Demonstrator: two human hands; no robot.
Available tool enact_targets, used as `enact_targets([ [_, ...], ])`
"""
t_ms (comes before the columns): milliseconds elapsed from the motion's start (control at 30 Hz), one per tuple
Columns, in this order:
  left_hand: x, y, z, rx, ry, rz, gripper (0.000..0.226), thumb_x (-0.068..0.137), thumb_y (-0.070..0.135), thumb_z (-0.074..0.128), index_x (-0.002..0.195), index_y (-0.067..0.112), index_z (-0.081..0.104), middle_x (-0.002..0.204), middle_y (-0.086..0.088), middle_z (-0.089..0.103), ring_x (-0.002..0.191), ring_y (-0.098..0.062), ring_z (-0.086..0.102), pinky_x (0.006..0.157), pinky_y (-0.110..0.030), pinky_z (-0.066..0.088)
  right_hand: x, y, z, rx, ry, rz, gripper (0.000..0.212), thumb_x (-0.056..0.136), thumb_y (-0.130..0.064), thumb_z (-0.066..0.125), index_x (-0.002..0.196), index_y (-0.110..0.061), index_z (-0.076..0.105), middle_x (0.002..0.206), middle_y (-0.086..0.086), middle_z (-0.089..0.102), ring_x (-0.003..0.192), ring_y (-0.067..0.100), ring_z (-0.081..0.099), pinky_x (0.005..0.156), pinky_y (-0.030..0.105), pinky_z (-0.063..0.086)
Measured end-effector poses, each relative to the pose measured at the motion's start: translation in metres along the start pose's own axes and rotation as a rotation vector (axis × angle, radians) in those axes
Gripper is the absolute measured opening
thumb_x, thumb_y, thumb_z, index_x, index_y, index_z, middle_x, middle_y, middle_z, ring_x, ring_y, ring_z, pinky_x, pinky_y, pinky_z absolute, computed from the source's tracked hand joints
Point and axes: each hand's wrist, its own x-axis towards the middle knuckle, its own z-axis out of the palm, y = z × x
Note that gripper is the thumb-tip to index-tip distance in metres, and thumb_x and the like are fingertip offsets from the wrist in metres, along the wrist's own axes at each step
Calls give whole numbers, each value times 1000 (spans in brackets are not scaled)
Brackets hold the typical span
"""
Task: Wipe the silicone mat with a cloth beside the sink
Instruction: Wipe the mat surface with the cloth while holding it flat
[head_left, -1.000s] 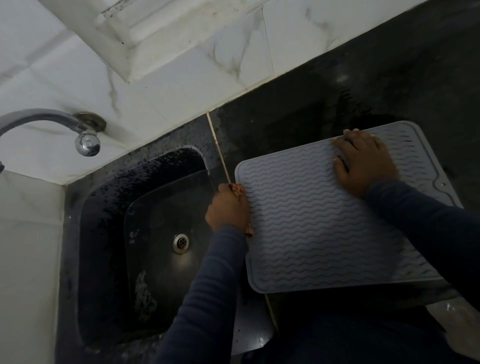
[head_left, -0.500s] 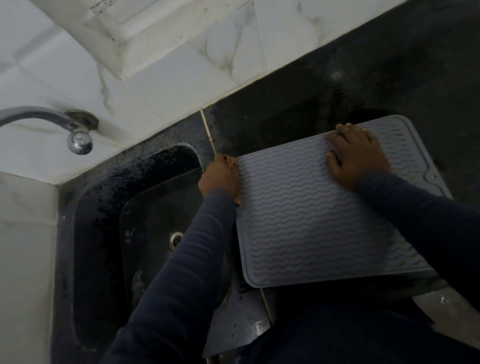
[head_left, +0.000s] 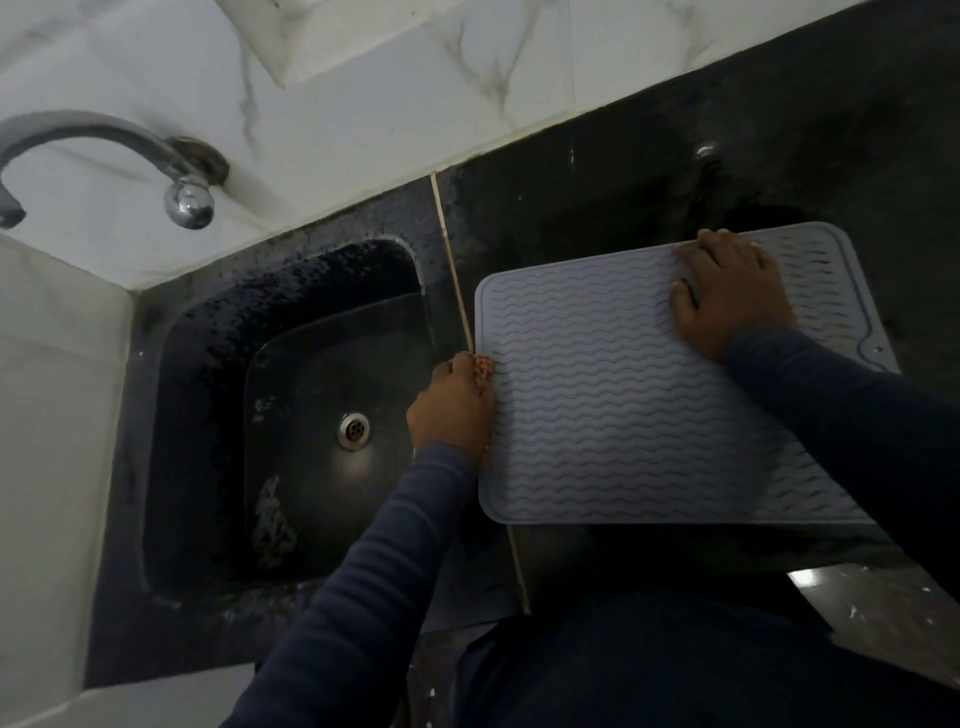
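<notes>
The wiping is under way, by my reading: the grey silicone mat (head_left: 623, 405), ribbed with wavy lines, lies flat on the counter just to the right of the sink, and work is going on at its left edge. The right hand (head_left: 730, 296) lies on the far part of the mat with fingers fairly straight and tips at the far rim, pressing down to steady it and gripping nothing. The left hand (head_left: 452, 410) is curled round a small reddish patterned cloth (head_left: 483, 366), of which only a bit peeps out above the knuckles, touching the mat's left border. Most of the ribbed face lies to the right of the cloth, so the next move likely calls for carrying it rightward across the ridges, with the pinning hand shifting clear when the cloth nears it. Whether the mat is wet or soiled I cannot tell in this dim light. Around them, pale marbled wall tiles (head_left: 363, 78) rise behind a dark speckled counter (head_left: 597, 208), split by a thin light seam (head_left: 452, 270). The dark sink (head_left: 208, 364) is set in on the left, a curved chrome tap (head_left: 104, 140) juts from the wall above it, and a small metal drain (head_left: 354, 430) sits in its basin.
</notes>
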Motion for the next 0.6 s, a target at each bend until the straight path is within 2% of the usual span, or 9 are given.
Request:
enact_targets([
  [233,-29,-13,6,-10,-2,46,34,99,45,35,116,20,50,122,-8,56,97,-34,61,78,-38,45,1,0,3,-2,16,8,63,88,-44,29,140,-13,45,150,16,39,141,33,31,115,50,20],
  [433,-46,-9,8,-13,9,-37,32,100,44,35,112,20,53,117,-8,58,97,-35,61,72,-34,36,-1,1,3,4,27,-1,62,89,-43,30,140,-13,45,151,17,38,140,34,31,116,50,19],
  [600,-66,-8,11,-11,11,-81,34,100,45,34,116,20,52,121,-9,58,98,-36,61,76,-36,42,0,3,5,18,37,-24,60,91,-42,31,141,-11,44,151,18,37,141,34,31,116,50,18],
])
